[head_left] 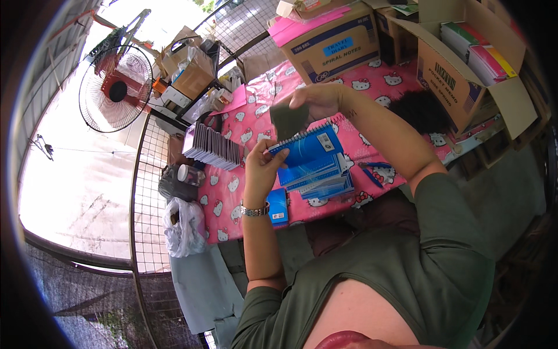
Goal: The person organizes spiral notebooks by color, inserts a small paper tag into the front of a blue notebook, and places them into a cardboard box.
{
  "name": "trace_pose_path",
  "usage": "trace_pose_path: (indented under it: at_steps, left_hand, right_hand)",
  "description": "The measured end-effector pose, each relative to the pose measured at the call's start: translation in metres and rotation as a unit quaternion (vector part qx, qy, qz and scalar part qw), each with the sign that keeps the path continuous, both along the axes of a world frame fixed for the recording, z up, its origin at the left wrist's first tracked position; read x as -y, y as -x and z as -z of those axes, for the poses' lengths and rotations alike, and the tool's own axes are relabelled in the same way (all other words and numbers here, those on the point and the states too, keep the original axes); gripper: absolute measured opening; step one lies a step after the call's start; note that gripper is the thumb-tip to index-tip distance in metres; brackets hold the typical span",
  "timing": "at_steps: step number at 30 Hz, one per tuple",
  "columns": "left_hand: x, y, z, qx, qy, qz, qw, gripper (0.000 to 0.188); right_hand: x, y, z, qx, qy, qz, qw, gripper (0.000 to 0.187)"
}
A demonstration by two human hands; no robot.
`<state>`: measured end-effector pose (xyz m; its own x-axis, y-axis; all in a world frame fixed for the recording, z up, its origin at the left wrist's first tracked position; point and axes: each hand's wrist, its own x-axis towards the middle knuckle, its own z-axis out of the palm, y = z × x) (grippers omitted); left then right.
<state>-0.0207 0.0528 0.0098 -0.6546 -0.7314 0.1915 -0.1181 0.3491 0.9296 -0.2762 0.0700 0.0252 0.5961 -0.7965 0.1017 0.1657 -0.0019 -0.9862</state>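
My left hand (266, 160) pinches the left end of a blue spiral notebook (305, 149), thumb on its cover. A wire coil runs along the notebook's upper edge, and a loose length of coil (349, 114) sticks out past its right end. Just above the notebook, my right hand (319, 100) grips a dark green, flat, squarish piece (289, 122); what it is made of I cannot make out. Beneath the held notebook lies a stack of similar blue notebooks (325, 183). One more blue booklet (278, 206) rests near the table's front edge.
Blue-handled pliers (372, 173) lie right of the stack. A row of notebooks (212, 146) stands at the left, beside a clear jar (190, 174) and a plastic bag (185, 227). Cardboard boxes (331, 49) line the back of the pink table; a fan (116, 90) stands far left.
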Motion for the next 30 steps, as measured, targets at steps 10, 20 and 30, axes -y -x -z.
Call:
trace_pose_path:
  at_steps: [10, 20, 30]
  left_hand:
    - [0.002, -0.011, 0.007, -0.045, -0.039, -0.001, 0.998, 0.018]
    - [-0.007, 0.001, 0.008, -0.050, -0.009, -0.040, 0.998, 0.014]
    - [-0.029, 0.014, 0.008, -0.119, 0.041, -0.108, 0.986, 0.017]
  right_hand:
    - [0.025, -0.001, 0.003, -0.273, 0.045, 0.050, 0.960, 0.047]
    - [-0.060, 0.053, 0.289, -0.541, 0.136, 0.576, 0.597, 0.057]
    - [-0.183, -0.029, 0.256, -0.508, 0.068, 0.526, 0.679, 0.041]
